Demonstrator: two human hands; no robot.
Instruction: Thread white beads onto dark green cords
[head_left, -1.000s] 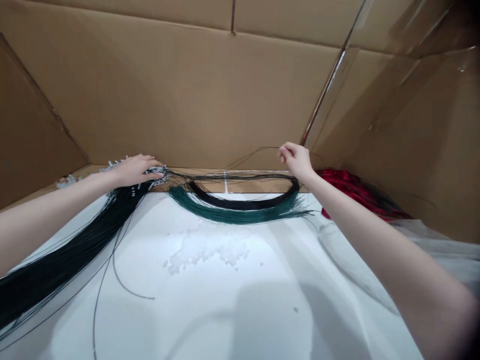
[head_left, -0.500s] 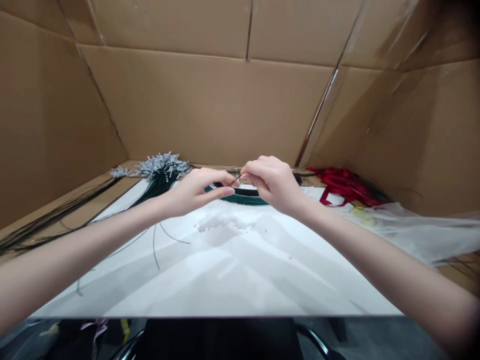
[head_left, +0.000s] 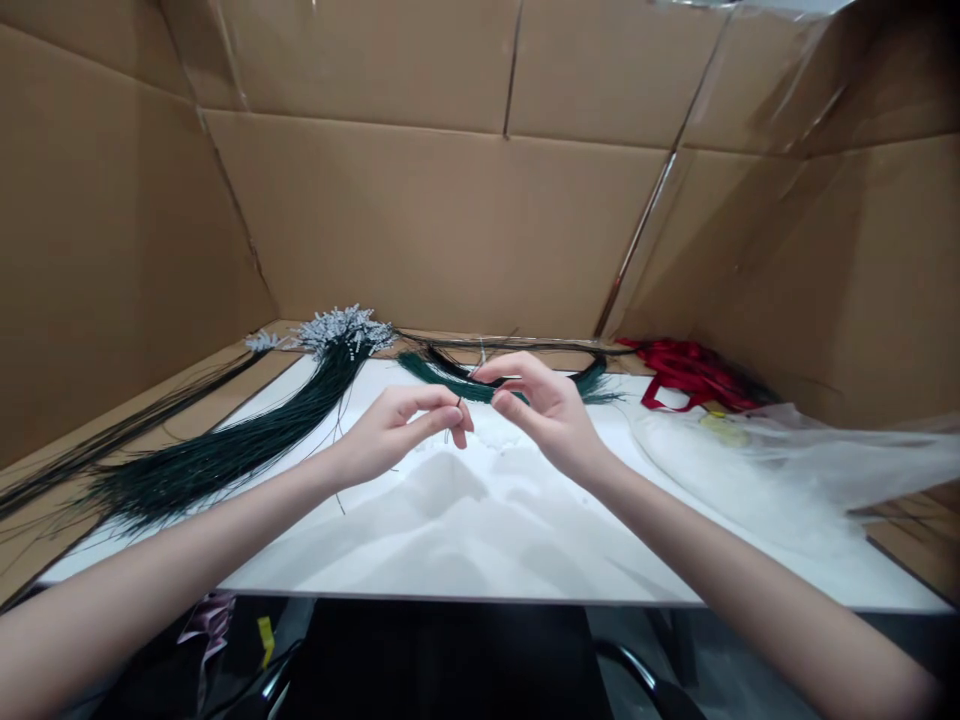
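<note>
My left hand [head_left: 409, 425] is above the middle of the white tabletop [head_left: 360, 570], thumb and forefinger pinched on a thin dark wire [head_left: 459, 402]. Just to its right, my right hand [head_left: 544, 410] has its thumb and fingers apart, and I see nothing held in it. Behind both hands lies a curved bundle of dark green wires [head_left: 435, 375], partly hidden by the right hand. Small white beads [head_left: 504, 436] are scattered on the table below the hands. At the left rests a thick bundle of green stems [head_left: 247, 455] with pale beaded tips [head_left: 345, 328].
Cardboard walls [head_left: 420, 230] enclose the back and sides. Red ribbon [head_left: 697, 375] lies at the back right, beside a translucent plastic bag [head_left: 795, 470]. Long dark wires [head_left: 127, 430] lie along the left edge. A black chair [head_left: 457, 660] stands at the front edge.
My hands have moved apart; the right hand's fingers have opened from a pinch, while the left still pinches a wire. The camera view has shifted, showing more of the left bundle.
</note>
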